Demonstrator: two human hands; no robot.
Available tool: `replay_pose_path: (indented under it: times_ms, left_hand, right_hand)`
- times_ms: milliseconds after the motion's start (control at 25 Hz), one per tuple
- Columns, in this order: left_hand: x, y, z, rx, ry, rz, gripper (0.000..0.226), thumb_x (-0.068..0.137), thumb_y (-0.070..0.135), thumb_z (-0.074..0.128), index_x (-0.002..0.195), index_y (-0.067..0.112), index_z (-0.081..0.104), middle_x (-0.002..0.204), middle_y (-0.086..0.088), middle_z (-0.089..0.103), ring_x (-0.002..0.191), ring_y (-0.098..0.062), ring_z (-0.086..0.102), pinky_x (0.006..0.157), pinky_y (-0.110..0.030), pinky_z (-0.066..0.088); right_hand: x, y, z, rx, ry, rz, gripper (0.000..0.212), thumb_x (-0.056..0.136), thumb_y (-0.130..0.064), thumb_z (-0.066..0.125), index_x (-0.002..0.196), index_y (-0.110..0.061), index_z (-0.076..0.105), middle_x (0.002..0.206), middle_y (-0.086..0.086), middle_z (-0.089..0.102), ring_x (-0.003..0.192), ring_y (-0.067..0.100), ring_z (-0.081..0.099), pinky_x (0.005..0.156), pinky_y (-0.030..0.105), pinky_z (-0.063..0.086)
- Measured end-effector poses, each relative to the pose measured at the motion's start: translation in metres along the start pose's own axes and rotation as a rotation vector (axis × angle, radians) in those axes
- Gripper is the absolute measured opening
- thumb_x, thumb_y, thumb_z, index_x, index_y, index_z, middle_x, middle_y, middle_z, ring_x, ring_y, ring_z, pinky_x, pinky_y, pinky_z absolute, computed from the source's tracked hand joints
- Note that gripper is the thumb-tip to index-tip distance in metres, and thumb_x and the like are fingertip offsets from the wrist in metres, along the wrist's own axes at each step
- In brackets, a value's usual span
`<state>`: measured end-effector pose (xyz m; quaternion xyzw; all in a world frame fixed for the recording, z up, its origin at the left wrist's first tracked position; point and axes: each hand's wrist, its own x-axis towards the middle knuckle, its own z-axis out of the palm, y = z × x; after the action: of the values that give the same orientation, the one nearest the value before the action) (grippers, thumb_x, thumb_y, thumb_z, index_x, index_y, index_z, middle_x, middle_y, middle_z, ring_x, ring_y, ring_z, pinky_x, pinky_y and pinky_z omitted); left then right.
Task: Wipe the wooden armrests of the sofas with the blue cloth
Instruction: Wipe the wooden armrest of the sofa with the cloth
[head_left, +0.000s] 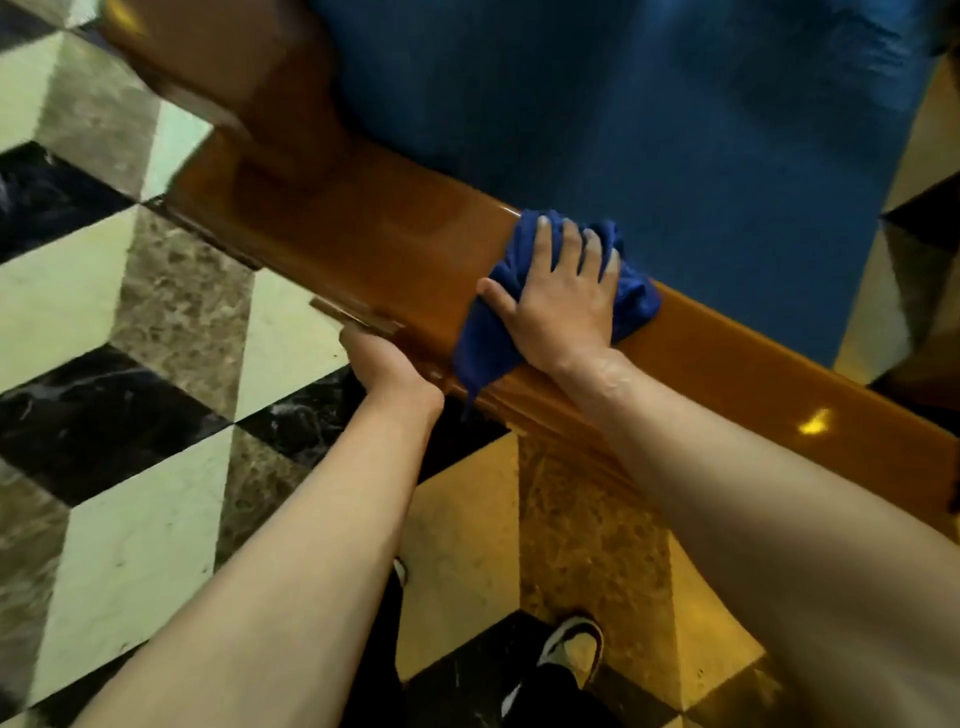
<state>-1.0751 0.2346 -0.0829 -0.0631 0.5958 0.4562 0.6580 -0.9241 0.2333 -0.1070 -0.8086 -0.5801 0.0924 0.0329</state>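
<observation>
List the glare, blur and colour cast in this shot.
Head view: a bright glare spot sits on the glossy wooden armrest; the upper left is motion-blurred; warm yellow light tints the floor tiles at lower right; the right hand on the blue cloth stays fairly sharp.

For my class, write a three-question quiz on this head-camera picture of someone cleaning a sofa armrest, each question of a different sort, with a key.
1. True or false: the right hand presses the blue cloth flat on top of the wooden armrest.
2. Multiple choice: where is the left hand? A) on the blue cushion B) at the armrest's outer edge, on the floor side C) holding the cloth
3. Fill in: the floor has a pattern of black, pale and ____ marbled tiles.

Key
1. True; the fingers lie spread over the cloth.
2. B; its fingers are hidden under the edge, so the grip cannot be judged.
3. Brown.
</observation>
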Motion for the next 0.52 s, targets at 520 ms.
replay_pose_path:
  times_ms: [520]
  left_hand:
    - [0.066,0.296,-0.134,0.196,-0.061,-0.192,0.049,0.101,0.049,0.050,0.120,0.006,0.065,0.114,-0.023,0.067,0.109,-0.036,0.067,0.108,-0.047,0.048]
  right_hand:
    - [-0.012,-0.381,0.002,0.896,-0.563,-0.375,0.040,0.087,-0.022,0.058,0.124,-0.016,0.068,0.125,-0.001,0.070,0.118,0.009,0.062,0.100,0.021,0.044]
